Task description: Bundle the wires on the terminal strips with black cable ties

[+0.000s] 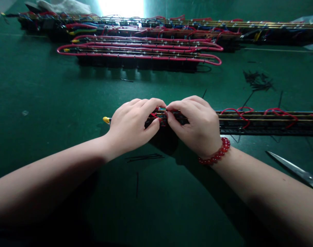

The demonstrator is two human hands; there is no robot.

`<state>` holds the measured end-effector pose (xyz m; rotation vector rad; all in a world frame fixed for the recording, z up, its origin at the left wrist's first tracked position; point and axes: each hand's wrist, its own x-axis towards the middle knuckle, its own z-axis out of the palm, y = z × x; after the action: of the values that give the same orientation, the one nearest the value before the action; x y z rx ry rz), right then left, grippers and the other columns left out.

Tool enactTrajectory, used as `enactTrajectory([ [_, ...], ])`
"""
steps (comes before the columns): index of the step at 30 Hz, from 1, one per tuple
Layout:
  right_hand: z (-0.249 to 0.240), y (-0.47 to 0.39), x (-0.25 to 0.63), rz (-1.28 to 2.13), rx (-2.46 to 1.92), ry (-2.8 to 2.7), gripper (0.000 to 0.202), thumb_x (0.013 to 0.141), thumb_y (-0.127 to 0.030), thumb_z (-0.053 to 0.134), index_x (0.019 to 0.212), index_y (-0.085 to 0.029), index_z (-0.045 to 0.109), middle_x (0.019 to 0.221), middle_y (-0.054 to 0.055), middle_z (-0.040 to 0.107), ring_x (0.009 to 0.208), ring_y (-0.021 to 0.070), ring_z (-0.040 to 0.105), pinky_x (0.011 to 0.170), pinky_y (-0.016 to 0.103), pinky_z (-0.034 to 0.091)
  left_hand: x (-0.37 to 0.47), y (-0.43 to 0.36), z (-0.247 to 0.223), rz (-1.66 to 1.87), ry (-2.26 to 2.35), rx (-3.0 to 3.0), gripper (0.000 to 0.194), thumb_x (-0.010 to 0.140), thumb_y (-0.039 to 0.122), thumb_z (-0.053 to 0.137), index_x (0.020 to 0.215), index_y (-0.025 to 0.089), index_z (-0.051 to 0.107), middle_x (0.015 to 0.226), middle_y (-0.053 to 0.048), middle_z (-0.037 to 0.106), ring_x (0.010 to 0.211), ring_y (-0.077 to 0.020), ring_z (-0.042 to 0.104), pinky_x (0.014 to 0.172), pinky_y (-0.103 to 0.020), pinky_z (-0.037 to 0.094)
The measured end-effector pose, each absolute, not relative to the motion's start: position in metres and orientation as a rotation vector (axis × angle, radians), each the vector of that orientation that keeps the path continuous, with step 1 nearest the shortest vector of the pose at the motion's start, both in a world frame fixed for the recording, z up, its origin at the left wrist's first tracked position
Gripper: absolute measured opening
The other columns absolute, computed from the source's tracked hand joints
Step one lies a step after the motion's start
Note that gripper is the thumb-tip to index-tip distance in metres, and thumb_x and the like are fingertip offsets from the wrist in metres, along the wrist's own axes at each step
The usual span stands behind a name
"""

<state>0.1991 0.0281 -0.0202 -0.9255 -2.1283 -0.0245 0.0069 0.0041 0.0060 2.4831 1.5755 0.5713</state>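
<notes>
A long dark strip assembly (261,124) with brass-coloured rails and red wires lies across the green table, its yellow tip (106,120) at the left end. My left hand (135,121) rests over its left part, with thumb and index finger bent around the near and far sides of the rails. Close beside it, my right hand (194,120) has thumb and index finger pinched together at the rails; what lies between those fingertips is too small to make out. A red bead bracelet (218,154) circles my right wrist.
Similar assemblies with thick pink-red cables (146,58) lie in rows at the back. Scissors (295,168) are at the right edge. A pile of black ties (258,80) sits at right, and several loose ties (145,157) lie nearer me on the green table (43,89).
</notes>
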Motion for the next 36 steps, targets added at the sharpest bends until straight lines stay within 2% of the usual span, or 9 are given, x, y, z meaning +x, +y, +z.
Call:
enactTrajectory([
  [36,-0.0196,0.0279,0.2000,-0.036,-0.935,-2.159,0.012,0.093,-0.020,0.059,0.091,-0.019,0.071,0.084,0.004,0.076,0.081,0.0204,0.067,0.077,0.036,0.053,0.0063,0.0034,0.0020,0.507,1.615,2.615,0.034,0.091,0.030,0.050,0.123,0.024,0.060,0.110,-0.004,0.073,0.101,-0.0241,0.066,0.084,-0.035,0.048],
])
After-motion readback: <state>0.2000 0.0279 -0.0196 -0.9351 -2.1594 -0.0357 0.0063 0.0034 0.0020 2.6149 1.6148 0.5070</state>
